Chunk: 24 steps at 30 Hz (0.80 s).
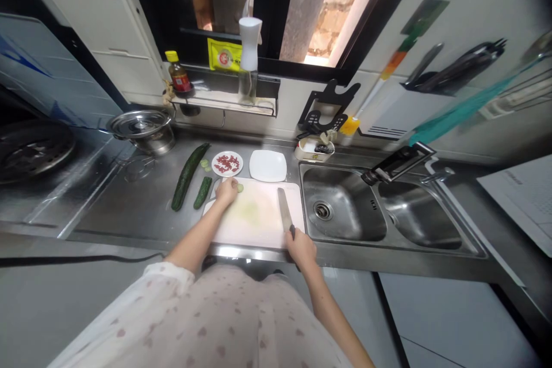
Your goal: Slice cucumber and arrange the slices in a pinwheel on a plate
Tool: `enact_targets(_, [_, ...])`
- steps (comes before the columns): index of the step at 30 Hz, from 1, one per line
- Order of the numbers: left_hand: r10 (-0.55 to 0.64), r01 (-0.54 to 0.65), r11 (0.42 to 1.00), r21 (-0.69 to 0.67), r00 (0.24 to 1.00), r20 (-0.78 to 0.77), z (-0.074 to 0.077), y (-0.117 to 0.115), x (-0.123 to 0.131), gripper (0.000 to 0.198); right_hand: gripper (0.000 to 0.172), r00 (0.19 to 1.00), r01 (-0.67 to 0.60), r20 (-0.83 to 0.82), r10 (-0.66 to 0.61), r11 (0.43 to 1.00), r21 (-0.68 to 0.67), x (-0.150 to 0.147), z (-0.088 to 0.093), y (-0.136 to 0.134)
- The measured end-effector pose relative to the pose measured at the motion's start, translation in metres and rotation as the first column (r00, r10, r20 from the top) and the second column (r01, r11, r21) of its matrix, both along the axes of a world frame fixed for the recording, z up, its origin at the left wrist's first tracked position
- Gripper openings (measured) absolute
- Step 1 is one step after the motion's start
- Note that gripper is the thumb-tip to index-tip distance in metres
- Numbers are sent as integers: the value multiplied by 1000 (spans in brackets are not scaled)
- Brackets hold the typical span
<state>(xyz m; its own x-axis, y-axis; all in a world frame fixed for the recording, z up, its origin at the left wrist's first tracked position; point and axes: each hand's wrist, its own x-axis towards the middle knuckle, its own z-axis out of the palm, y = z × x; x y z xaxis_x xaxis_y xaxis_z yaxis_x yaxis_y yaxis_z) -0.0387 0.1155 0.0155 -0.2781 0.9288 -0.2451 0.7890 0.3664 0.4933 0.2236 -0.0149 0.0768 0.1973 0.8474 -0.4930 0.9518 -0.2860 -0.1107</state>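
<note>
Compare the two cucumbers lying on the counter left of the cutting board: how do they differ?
The long cucumber is much longer than the short cucumber. The long cucumber lies farther left; the short cucumber lies closer to the cutting board. Both are dark green and slant the same way on the steel counter.

The person wears a pale pink garment with small darker spots.
</note>
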Motion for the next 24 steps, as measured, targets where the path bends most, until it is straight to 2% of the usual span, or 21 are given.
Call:
enact_targets(4, [-86,92,994,-56,991,101,-2,-11,11,24,43,999,-42,-4,42,999,1,-2,2,-2])
enact_targets(9, [-183,183,982,-48,983,20,-4,-15,16,18,39,987,-156,-37,157,987,36,-14,0,-12])
enact_targets(15, [-190,188,982,-30,978,-85,-6,-9,13,22,36,967,-244,-57,247,968,57,-30,-3,-17])
enact_targets(24, [-182,177,982,-67,979,-88,-7,-1,13,17,36,956,-284,-69,285,958,35,-36,-1,-15])
